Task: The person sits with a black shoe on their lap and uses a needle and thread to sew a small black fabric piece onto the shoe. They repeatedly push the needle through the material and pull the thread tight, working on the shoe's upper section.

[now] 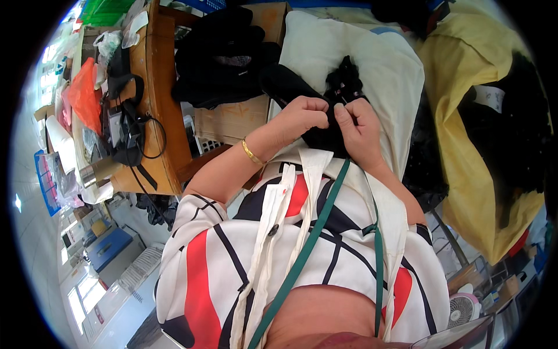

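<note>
A black fabric piece (325,138) lies at my lap, between and below my hands. One dark part of it reaches up to the left, and a ruffled black piece with small shiny bits (344,81) sits just beyond my fingers. My left hand (303,118), a gold bracelet on its wrist, is closed in a pinch beside the fabric; what it holds, if anything, is too small to make out. With thumb and fingers pressed together, my right hand (360,123) grips the black fabric at its upper right. Under the work spreads a cream cloth (383,70).
A cardboard box (232,119) topped with a black garment pile (221,55) stands at left, beside a wooden table (160,99) carrying bags and a cable. To the right, a yellow cloth (450,64) surrounds more black pieces (511,128). A small fan (462,308) stands lower right.
</note>
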`<state>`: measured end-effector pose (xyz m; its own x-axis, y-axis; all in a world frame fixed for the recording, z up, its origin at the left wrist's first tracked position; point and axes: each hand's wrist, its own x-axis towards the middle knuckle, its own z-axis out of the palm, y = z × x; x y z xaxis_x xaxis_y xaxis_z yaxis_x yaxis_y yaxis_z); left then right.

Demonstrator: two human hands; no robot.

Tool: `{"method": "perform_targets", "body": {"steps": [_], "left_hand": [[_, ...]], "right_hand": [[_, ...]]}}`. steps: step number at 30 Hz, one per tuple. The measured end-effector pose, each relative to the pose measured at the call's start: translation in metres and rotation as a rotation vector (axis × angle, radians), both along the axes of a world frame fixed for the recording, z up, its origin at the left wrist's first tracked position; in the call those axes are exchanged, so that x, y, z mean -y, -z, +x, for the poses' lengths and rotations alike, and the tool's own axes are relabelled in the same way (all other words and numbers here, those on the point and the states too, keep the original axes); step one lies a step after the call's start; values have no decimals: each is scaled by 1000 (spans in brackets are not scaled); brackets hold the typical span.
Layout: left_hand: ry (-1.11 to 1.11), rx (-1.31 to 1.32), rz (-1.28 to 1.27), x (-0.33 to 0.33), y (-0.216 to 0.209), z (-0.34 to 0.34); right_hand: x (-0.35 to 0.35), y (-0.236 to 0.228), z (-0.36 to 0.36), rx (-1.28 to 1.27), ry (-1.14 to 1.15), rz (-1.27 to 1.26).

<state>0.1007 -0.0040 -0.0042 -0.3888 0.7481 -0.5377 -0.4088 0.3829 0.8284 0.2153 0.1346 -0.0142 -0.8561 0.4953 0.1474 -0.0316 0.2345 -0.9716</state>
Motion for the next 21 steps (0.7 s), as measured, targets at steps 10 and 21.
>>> {"method": "perform_targets", "body": {"steps": [10,21], "left_hand": [[-190,195,114,-7,-22,-3],[-456,86,247,-21,-16,6]], "right_hand": [[-34,-3,-9,91,-19,-152],[-41,-1,8,4,134,-195]]}}
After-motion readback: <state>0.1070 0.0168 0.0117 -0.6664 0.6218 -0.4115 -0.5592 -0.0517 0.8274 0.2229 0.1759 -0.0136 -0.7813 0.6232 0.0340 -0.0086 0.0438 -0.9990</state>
